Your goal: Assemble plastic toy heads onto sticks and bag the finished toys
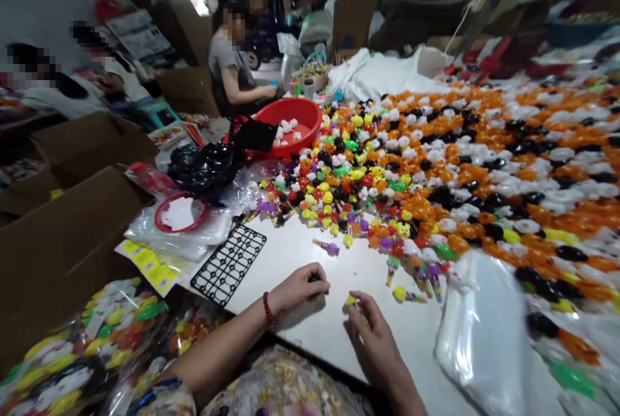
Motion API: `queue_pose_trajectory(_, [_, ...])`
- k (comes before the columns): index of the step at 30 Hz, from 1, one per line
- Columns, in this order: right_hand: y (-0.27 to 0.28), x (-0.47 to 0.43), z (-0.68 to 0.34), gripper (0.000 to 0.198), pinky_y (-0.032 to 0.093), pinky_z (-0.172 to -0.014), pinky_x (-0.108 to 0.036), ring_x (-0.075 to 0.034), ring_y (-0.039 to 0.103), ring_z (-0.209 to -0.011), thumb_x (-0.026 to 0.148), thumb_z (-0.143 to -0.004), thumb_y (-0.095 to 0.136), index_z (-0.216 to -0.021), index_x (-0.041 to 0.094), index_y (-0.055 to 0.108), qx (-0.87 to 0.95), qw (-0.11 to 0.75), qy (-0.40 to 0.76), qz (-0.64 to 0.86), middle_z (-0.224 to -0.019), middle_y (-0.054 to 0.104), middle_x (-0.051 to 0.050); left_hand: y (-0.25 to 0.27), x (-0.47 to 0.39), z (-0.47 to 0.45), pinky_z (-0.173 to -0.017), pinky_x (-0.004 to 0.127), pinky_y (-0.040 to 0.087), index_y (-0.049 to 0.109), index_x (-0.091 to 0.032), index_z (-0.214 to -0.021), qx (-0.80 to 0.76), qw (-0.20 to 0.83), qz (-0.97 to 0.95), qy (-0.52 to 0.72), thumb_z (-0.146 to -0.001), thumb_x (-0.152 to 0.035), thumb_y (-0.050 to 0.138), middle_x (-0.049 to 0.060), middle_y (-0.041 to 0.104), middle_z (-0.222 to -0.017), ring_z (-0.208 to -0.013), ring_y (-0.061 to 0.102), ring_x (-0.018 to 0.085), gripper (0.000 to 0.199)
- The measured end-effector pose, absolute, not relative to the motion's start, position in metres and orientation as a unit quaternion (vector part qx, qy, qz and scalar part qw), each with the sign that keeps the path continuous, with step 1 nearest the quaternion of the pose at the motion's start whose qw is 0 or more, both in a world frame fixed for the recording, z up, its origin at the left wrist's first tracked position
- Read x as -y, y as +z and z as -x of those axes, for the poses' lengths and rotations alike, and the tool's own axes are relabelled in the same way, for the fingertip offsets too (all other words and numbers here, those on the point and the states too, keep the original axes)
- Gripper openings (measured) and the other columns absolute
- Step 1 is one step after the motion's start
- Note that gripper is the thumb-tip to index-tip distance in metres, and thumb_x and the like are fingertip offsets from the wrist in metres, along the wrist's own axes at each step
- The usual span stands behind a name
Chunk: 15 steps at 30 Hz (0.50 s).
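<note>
My left hand, with a red bead bracelet at the wrist, is closed over the white table. A small black piece shows between its fingers, mostly hidden. To its right, my right hand pinches a small yellow toy piece with a pale part under it. The hands are apart. Beyond them lies a purple-headed toy stick. A yellow-headed toy stick rests to the right of my right hand, near several others with purple and green heads.
A black plastic grid lies at the left table edge, beside a red basket. Colourful toy pieces are heaped across the back and right. Clear plastic bags lie at right. A co-worker sits behind a red basin.
</note>
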State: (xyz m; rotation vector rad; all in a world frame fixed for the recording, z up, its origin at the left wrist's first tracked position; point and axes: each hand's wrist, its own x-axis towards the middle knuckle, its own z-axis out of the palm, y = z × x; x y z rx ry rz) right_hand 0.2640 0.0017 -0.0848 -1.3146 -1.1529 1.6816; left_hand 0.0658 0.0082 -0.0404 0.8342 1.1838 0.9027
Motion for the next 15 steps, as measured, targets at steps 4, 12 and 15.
queue_pose_trajectory(4, [-0.091,0.002,-0.258,0.042,0.03,-0.045,-0.023,-0.01,0.037,-0.047,0.06,-0.073,0.071,-0.086,0.023,0.054,0.436,0.35,0.661,0.501,-0.057,0.042,0.008,-0.013,-0.046,-0.042,-0.046,0.019,0.028,0.054,-0.016,-0.073,-0.556,0.593,-0.386,0.435,-0.073,-0.049,0.075,-0.006,0.051,-0.059,-0.047,0.04,0.005,0.039])
queue_pose_trajectory(12, [-0.094,-0.008,-0.256,0.037,0.031,-0.041,-0.026,-0.014,0.039,-0.043,0.061,-0.075,0.057,-0.077,0.026,0.048,0.487,0.309,0.636,0.513,-0.052,0.046,0.006,0.091,-0.175,0.014,-0.042,0.015,0.034,0.054,-0.015,-0.074,-0.558,0.535,-0.218,0.596,-0.088,-0.021,0.065,-0.005,0.049,-0.053,-0.044,0.046,0.006,0.018])
queue_pose_trajectory(15, [-0.08,-0.009,-0.255,0.033,0.039,-0.048,-0.028,-0.016,0.048,-0.053,0.057,-0.078,0.054,-0.083,0.024,0.053,0.513,0.32,0.608,0.514,-0.058,0.05,0.003,0.103,-0.213,0.028,-0.04,0.013,0.032,0.056,-0.016,-0.086,-0.543,0.493,-0.173,0.657,-0.092,-0.024,0.059,-0.005,0.051,-0.055,-0.043,0.048,0.005,0.011])
